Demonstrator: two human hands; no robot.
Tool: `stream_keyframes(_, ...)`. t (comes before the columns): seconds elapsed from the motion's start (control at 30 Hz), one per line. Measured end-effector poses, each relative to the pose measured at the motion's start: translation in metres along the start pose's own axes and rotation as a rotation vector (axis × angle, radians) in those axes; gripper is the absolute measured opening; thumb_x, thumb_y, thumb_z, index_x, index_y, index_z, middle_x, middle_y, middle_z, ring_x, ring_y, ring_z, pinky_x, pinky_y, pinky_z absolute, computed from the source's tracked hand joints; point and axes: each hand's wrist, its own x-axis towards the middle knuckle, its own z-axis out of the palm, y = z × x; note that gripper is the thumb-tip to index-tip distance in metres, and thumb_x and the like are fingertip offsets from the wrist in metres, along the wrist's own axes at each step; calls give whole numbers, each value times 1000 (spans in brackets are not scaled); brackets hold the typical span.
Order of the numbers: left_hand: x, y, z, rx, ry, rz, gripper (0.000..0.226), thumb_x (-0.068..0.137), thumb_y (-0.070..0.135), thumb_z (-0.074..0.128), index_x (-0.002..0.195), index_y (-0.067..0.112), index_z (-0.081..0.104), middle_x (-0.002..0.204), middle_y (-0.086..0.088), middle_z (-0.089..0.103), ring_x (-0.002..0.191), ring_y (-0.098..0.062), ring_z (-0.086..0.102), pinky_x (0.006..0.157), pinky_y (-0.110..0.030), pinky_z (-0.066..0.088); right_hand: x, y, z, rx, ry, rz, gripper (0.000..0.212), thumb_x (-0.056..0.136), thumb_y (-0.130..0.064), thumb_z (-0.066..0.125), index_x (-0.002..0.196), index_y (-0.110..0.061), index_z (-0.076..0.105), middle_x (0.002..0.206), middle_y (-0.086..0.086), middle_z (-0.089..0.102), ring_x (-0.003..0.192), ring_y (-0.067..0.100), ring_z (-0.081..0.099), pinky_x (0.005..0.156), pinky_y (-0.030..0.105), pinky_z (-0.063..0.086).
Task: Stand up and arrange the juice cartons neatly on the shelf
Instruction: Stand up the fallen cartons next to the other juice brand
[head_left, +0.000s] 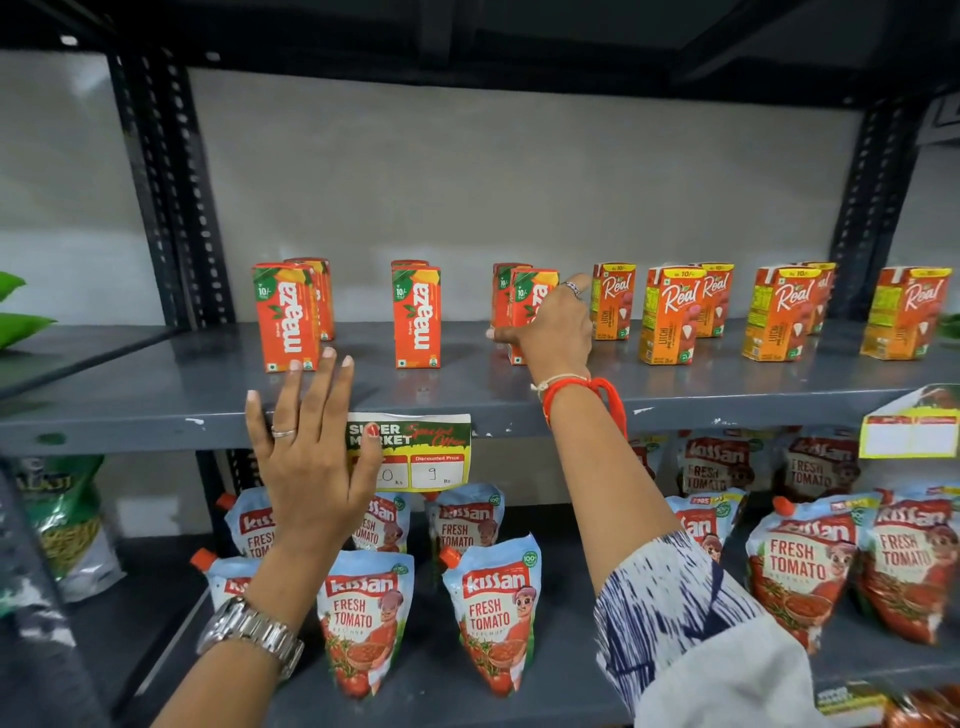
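Orange Maaza juice cartons stand upright on the grey shelf (467, 387): a pair at the left (285, 317), a pair in the middle (416, 317), and a third pair (524, 299). My right hand (550, 332) grips the front carton of that third pair, index finger pointing right. Several Real litchi cartons (667, 314) stand upright further right, up to the far-right carton (901, 312). My left hand (311, 452) hovers with fingers spread just in front of the shelf edge, below the left Maaza pair, holding nothing.
A price tag (415, 452) hangs on the shelf's front edge, another (909, 428) at the right. Kissan tomato ketchup pouches (488, 608) fill the shelf below. Black perforated uprights (176, 197) frame the bay. Green packets (21, 317) lie at the far left.
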Motion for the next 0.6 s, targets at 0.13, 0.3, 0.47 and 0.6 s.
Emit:
stream_keyframes(0.13, -1, -1, -2, -2, -45, -7, 60, 94, 45, 19, 142, 13, 34, 149, -7, 38, 141, -21, 23, 118, -40, -3, -4, 1, -3, -12, 13, -6, 86, 57, -41, 86, 121, -7, 41, 114, 13, 62, 107, 30, 61, 80, 34, 50)
stream_keyframes(0.3, 0, 5, -13, -105, -48, -35, 59, 93, 43, 25, 143, 13, 33, 151, -6, 35, 141, -17, 23, 118, -38, 2, -14, 1, -9, 28, 121, -68, 98, 56, -40, 86, 129, -5, 31, 122, 16, 54, 111, 34, 58, 87, 40, 52)
stream_keyframes(0.47, 27, -1, -43, -412, 123, -336, 62, 91, 37, 44, 146, 14, 27, 154, -1, 28, 144, -15, 20, 118, -35, 17, -44, -17, -14, 175, 301, -378, 54, 74, -12, 72, 119, -7, 43, 123, 13, 49, 113, 26, 49, 88, 26, 44)
stream_keyframes(0.6, 74, -36, -48, -685, -39, -602, 71, 82, 25, 63, 144, 17, 30, 150, -3, 37, 137, -17, 34, 114, -40, 28, -46, -36, -1, 347, -24, -334, 61, 72, -10, 75, 122, -7, 40, 110, 13, 56, 107, 26, 55, 84, 24, 41)
